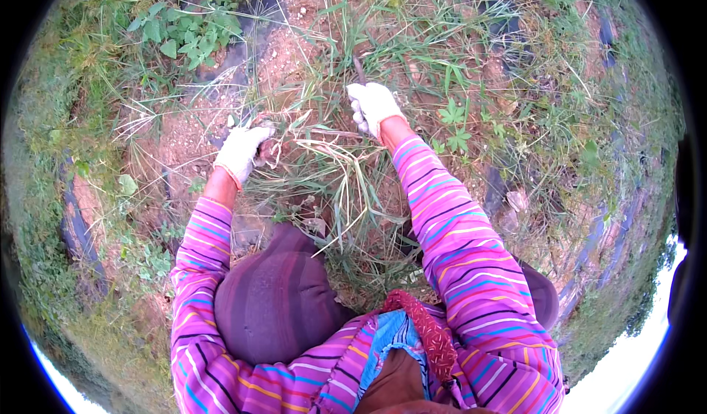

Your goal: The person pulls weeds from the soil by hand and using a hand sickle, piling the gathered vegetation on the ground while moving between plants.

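Note:
My left hand (242,150), in a white knit glove, is closed around the base of a bunch of pulled grass (345,157). Its pale reddish stems stick out to the right of the fist, and the blades droop over the ground before my knees. My right hand (375,107), gloved the same way, grips a hand tool whose narrow dark metal end (359,70) points away from me among standing grass (353,22). The glove hides the tool's handle, so its exact kind cannot be told.
Reddish soil (185,138) shows between weeds and strips of dark plastic sheet (83,237). A leafy green plant (193,33) grows at the far left. A small lobed-leaf seedling (455,124) stands right of my right hand. My bent knee (276,298) is close below the grass.

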Motion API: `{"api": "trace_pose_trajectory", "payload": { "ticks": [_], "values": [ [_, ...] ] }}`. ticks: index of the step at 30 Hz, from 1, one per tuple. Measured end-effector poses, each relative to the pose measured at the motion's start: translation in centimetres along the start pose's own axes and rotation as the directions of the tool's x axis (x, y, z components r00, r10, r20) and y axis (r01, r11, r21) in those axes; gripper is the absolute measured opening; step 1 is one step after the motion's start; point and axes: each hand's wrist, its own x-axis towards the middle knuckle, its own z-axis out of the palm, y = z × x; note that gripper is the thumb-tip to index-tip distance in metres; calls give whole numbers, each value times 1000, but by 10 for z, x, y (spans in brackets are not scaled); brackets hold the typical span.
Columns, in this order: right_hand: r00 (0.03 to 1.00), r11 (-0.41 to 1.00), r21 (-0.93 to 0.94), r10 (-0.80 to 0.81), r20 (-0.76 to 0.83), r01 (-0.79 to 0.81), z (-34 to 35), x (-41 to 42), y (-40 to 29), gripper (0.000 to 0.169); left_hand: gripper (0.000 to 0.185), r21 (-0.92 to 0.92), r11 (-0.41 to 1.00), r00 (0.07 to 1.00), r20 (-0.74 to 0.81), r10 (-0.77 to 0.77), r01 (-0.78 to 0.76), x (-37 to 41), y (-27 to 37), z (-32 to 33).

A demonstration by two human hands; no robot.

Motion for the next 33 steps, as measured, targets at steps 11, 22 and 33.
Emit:
{"api": "trace_pose_trajectory", "payload": {
  "ticks": [11, 22, 33],
  "values": [
    [883, 493, -852, -461, -83, 177, 4, -9, 44, 34, 83, 947, 52, 889, 277, 364, -316, 109, 121, 120],
    [936, 566, -819, -332, -119, 97, 3, -15, 35, 39, 60, 943, 198, 951, 226, 212, -268, 233, 80, 166],
    [946, 951, 199, -177, -273, 235, -18, -17, 21, 20, 23, -304, 889, 925, 53, 376, -344, 182, 48, 129]
  ]
}}
